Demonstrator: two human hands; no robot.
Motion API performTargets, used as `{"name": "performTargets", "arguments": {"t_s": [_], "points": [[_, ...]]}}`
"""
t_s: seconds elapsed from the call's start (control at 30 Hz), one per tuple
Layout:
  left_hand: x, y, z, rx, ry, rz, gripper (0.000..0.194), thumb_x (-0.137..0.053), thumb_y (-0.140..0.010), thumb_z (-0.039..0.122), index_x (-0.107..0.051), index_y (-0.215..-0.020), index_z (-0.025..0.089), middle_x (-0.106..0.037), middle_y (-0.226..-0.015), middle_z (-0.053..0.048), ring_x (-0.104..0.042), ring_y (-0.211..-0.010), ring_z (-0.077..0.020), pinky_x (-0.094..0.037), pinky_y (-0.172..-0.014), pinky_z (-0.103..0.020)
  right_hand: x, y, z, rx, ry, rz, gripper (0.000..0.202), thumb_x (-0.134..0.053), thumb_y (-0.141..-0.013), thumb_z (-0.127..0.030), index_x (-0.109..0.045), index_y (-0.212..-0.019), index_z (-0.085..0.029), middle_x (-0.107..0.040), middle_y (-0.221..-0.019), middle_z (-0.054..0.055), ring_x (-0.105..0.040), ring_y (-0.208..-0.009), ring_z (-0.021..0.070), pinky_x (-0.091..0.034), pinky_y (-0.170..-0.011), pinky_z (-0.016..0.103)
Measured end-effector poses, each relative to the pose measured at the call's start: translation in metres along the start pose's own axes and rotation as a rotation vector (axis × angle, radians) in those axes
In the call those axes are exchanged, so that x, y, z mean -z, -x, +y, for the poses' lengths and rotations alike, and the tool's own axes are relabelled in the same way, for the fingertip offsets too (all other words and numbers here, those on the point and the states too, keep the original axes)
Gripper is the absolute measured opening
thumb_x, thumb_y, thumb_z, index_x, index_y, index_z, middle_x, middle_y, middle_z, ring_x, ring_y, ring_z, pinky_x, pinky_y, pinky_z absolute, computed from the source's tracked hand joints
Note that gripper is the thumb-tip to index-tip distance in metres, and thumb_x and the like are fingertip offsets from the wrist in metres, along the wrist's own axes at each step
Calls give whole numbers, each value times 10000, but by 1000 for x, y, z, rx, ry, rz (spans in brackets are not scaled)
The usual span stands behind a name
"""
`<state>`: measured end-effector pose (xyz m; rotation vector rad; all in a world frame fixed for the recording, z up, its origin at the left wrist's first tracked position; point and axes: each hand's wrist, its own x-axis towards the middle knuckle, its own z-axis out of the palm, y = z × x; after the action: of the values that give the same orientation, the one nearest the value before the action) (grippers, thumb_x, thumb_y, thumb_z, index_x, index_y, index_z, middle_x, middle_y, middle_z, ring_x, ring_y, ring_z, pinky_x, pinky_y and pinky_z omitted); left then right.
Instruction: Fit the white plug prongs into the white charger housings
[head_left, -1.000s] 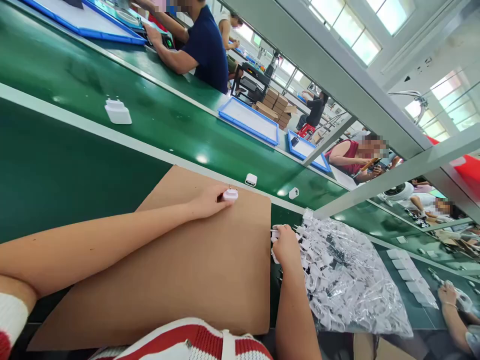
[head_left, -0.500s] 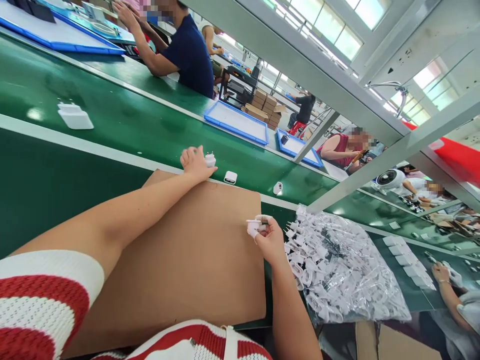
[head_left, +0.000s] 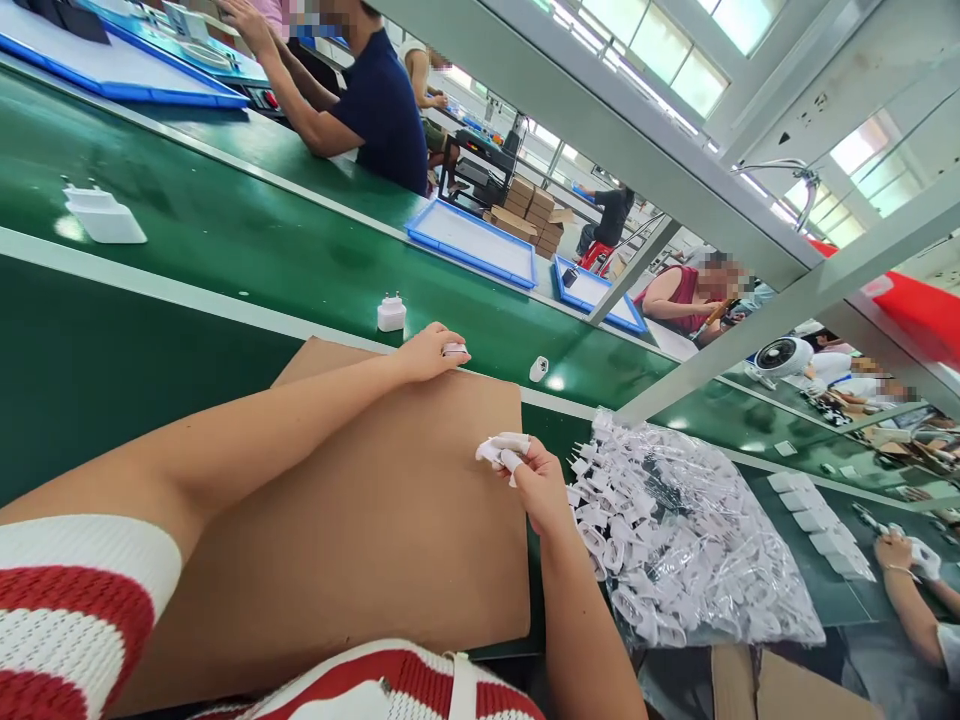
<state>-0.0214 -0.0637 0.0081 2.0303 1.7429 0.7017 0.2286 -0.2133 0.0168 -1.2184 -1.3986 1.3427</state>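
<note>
My left hand (head_left: pixel 433 352) is closed round a white charger housing (head_left: pixel 454 350) at the near edge of the green conveyor belt (head_left: pixel 300 250). Just behind it on the belt stands a white plug adapter (head_left: pixel 391 313) with its pins up. Over the right part of the brown cardboard (head_left: pixel 375 500), my right hand (head_left: pixel 525 465), with white covers on its fingertips, pinches a small white plastic piece (head_left: pixel 491 450). Another white housing (head_left: pixel 539 369) lies on the belt to the right, and a larger-looking white adapter (head_left: pixel 105 215) is at the far left.
A clear plastic bag (head_left: pixel 697 540) full of white parts lies right of the cardboard. Blue-rimmed trays (head_left: pixel 472 262) line the belt's far side. A grey metal frame (head_left: pixel 652 330) slants above. Several people sit around; a co-worker's hand (head_left: pixel 896 550) is at right.
My left hand has moved right, from beside the plug adapter to the housing, and now holds it. Things on the belt have shifted left. My right hand has turned its white piece and moved slightly left.
</note>
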Motion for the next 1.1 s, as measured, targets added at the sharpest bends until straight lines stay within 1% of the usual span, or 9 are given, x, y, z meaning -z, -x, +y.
{"name": "performTargets", "arguments": {"t_s": [0.1,0.17,0.27,0.37,0.5,0.67,0.77,0.87,1.1], "points": [[0,36,18,101,215,-139,546,-523,-811,702,-742,-964,225,-686,-895,-45,-637,-759,-212,-485,-630,-295,-3,0,7,-24,107,-54,246,-758,-685,-283,-757,-928,-238,-615,-1179,58,-642,-804,154,-517,-618,277],[-5,60,28,159,372,-237,550,-533,-789,737,-707,-795,215,-637,-724,-26,-590,-663,-199,-415,-550,-295,-6,-1,14,27,215,-34,307,-779,-642,-215,-751,-948,-236,-606,-1127,52,-646,-819,162,-538,-660,292],[-16,89,31,67,408,-191,533,-520,-806,714,-690,-728,215,-660,-769,-47,-609,-805,-239,-473,-691,-334,-8,-5,21,175,430,37,110,-702,-752,-209,-741,-854,-226,-598,-938,35,-619,-788,161,-533,-709,309],[-26,103,24,-77,368,-88,514,-546,-801,704,-744,-927,247,-704,-1040,-81,-555,-1125,-309,-458,-974,-418,-6,-8,23,279,584,116,106,-640,-862,-266,-736,-883,-226,-597,-889,37,-601,-785,168,-515,-712,312],[-29,110,12,-173,367,-100,718,-770,-618,688,-673,-1180,252,-645,-1243,-99,-512,-1218,-334,-459,-1006,-435,0,-12,24,287,765,101,161,-605,-875,-209,-719,-988,-224,-627,-954,57,-605,-876,196,-512,-794,335],[-31,112,10,-260,470,-149,364,-649,-830,518,-705,-1041,227,-706,-1059,-72,-603,-1017,-259,-480,-880,-364,0,-15,22,293,856,147,136,-583,-889,-205,-712,-931,-222,-630,-934,68,-584,-951,230,-502,-825,359],[-31,112,9,-263,458,-163,343,-685,-799,509,-718,-983,221,-697,-976,-61,-599,-953,-253,-466,-821,-352,-11,-13,8,396,734,152,235,-524,-934,-204,-697,-1091,-234,-629,-1063,78,-615,-982,205,-513,-868,344],[-30,112,7,-275,456,-168,324,-660,-812,522,-702,-845,202,-652,-860,-56,-576,-851,-234,-440,-746,-342,-27,-13,-9,468,799,23,351,-512,-892,-126,-678,-1180,-240,-632,-1102,79,-616,-1013,209,-510,-885,339],[-35,110,2,-310,472,-113,339,-671,-802,509,-604,-692,195,-579,-734,-34,-527,-759,-209,-400,-686,-329,-48,-34,-18,450,1099,-93,340,-505,-801,-60,-698,-1031,-219,-636,-989,78,-572,-985,245,-487,-813,342]]}}
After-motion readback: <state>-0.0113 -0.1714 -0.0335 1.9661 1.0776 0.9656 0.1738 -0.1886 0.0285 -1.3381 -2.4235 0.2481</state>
